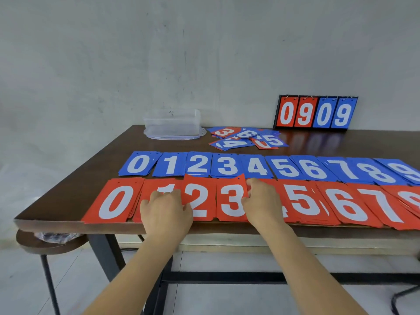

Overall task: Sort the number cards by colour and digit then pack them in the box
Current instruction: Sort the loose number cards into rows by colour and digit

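Two rows of card stacks lie on the dark table (pixel 91 169): blue stacks 0 to 9 (pixel 227 165) behind, red stacks (pixel 304 204) in front. My left hand (pixel 166 211) pinches the left edge of the red 2 stack (pixel 200 197), lying over the red 1 stack (pixel 154 189). My right hand (pixel 261 201) pinches the right edge of the red 3 stack (pixel 230 201) and hides the red 4 stack. A loose mixed pile of cards (pixel 247 137) lies further back. The clear plastic box (pixel 172 125) stands at the back left.
A flip scoreboard (pixel 316 112) reading 0909 leans on the wall at the back right. A round stool (pixel 47 243) with a plastic bag stands under the table's left corner. A cable (pixel 404 294) runs on the floor at the right.
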`<state>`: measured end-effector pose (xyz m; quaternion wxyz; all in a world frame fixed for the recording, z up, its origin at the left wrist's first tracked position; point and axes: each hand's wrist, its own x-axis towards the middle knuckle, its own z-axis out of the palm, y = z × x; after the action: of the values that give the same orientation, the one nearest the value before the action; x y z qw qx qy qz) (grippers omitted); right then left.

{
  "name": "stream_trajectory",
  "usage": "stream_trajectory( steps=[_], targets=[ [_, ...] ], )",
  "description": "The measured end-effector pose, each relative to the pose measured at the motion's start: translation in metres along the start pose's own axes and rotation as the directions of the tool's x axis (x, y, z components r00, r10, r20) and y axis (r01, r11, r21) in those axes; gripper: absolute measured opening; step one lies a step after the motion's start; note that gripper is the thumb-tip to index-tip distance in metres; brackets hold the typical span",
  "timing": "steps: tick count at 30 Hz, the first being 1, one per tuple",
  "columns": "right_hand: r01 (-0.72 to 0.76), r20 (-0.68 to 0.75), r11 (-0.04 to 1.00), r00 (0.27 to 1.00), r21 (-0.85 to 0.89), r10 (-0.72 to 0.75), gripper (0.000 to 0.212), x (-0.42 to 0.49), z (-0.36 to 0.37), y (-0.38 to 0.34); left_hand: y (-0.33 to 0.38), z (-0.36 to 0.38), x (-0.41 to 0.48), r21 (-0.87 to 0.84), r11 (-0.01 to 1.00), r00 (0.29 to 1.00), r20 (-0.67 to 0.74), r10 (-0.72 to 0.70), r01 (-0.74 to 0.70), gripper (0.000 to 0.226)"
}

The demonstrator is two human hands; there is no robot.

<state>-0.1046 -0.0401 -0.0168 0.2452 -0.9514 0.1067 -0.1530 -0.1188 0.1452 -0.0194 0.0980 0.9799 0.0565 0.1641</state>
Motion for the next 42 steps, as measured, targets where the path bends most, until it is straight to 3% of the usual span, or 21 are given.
stream_trajectory(
  steps=[7, 14, 26, 38, 42],
  targets=[
    [0.076, -0.029, 0.992, 0.996, -0.099, -0.079, 0.047, -0.007, 0.001, -0.002, 0.003, 0.002, 0.000, 0.029, 1.000, 0.999, -0.046, 0.010, -0.009, 0.034],
    [0.124, -0.063, 0.988, 0.990, -0.089, -0.130, 0.041, -0.003, -0.002, 0.002, 0.020, 0.004, 0.009, -0.093, 0.991, 0.992, -0.099, 0.082, -0.092, 0.038],
    [0.124, -0.046, 0.980, 0.990, -0.155, -0.132, 0.033, 0.074, -0.032, 0.041, 0.097, 0.014, 0.074, -0.024, 0.978, 0.977, -0.062, 0.205, -0.207, 0.040],
    [-0.115, 0.030, 0.985, 0.992, -0.130, 0.120, 0.028, 0.244, -0.056, 0.109, 0.158, 0.051, 0.176, 0.026, 0.987, 0.987, -0.028, 0.158, -0.157, 0.036],
    [-0.163, 0.032, 0.984, 0.986, -0.067, 0.165, 0.045, 0.292, -0.037, 0.128, 0.161, 0.064, 0.200, 0.000, 0.994, 0.994, 0.002, 0.108, -0.108, 0.039]
  ],
)
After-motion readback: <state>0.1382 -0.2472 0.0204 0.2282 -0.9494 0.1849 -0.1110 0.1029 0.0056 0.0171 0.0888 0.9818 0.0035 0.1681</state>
